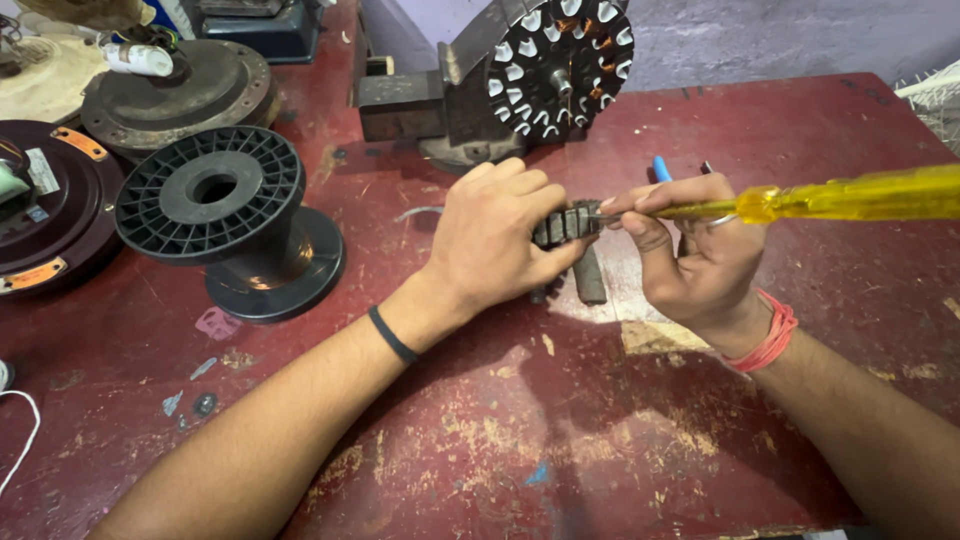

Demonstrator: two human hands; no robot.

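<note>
From the head view, the left hand (495, 235) is clenched around a small dark toothed metal rotor core (568, 222), while just beside it the right hand (690, 255) pinches a yellow translucent-handled screwdriver (840, 198) whose tip meets the core, above the worn red table (560, 440).

A pale rectangular label (42, 170), perhaps paper, sits on the dark round housing (50, 215), far left.
</note>
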